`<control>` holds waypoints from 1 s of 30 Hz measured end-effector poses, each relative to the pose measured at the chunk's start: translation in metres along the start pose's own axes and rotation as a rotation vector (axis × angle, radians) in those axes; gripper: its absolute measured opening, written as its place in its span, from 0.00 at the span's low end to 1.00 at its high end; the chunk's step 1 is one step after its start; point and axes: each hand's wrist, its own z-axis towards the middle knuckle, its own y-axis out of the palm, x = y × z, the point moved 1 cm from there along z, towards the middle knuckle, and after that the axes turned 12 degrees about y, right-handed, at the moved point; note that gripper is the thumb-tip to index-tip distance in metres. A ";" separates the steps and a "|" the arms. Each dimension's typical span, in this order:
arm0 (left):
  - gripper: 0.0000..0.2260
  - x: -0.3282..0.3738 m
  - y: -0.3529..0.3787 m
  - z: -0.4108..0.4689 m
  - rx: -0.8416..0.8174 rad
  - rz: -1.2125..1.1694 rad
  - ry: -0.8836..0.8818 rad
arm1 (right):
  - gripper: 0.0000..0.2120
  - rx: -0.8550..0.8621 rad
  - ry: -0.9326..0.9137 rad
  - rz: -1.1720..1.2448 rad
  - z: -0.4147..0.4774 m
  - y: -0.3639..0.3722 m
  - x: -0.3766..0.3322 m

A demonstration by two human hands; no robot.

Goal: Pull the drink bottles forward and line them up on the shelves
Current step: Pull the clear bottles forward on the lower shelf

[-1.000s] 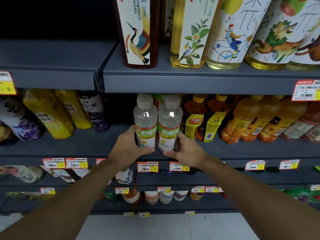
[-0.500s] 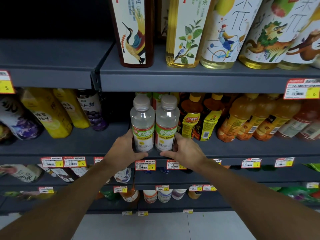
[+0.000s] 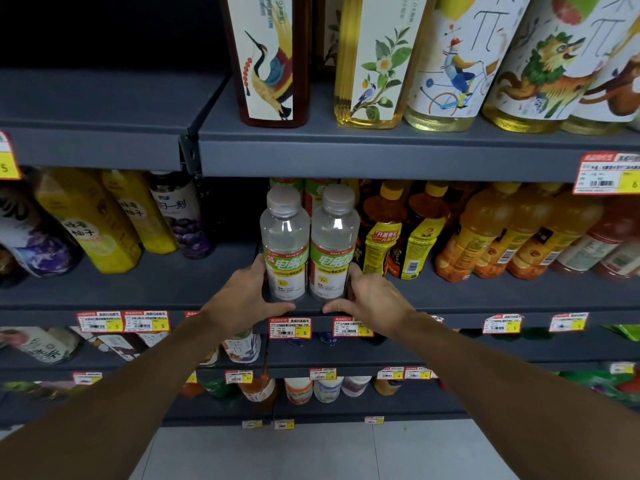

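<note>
Clear left bottle (image 3: 284, 244) and right bottle (image 3: 334, 244), gripped low by left hand (image 3: 242, 299) and right hand (image 3: 375, 299), were drawn nearer to the shelf (image 3: 467, 296) front, so this pair seemed aligned.

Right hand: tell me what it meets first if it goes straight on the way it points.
The right clear bottle: the right hand grips its lower right side, so pushing on would likely shove it against the left clear bottle beside it. Depth is hard to judge.

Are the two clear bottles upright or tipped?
Upright: the left bottle and right bottle stand caps up, side by side, bases on the shelf, left hand and right hand around them.
</note>
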 end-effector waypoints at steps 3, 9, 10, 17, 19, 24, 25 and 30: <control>0.40 -0.001 0.000 0.000 -0.004 -0.008 0.009 | 0.36 -0.019 0.005 0.021 0.002 -0.002 -0.001; 0.38 -0.004 0.000 0.000 -0.011 -0.015 0.019 | 0.35 -0.005 0.011 0.001 0.003 0.001 0.000; 0.37 -0.004 0.000 0.000 -0.009 -0.015 0.018 | 0.35 -0.001 0.010 -0.004 0.003 0.001 0.000; 0.39 -0.004 0.000 -0.001 -0.009 0.044 -0.002 | 0.36 -0.010 0.042 -0.009 0.000 0.000 -0.004; 0.41 0.003 0.001 -0.004 0.026 0.103 -0.022 | 0.37 -0.003 0.066 -0.018 -0.005 -0.003 -0.007; 0.38 0.036 0.016 -0.041 0.437 -0.051 -0.215 | 0.36 0.075 0.107 -0.003 -0.032 -0.010 0.005; 0.32 0.046 0.024 -0.051 0.499 -0.104 -0.235 | 0.33 0.104 0.106 0.010 -0.039 -0.011 0.011; 0.17 0.102 0.067 -0.050 0.422 -0.026 -0.037 | 0.22 0.224 0.119 0.050 -0.055 -0.025 0.047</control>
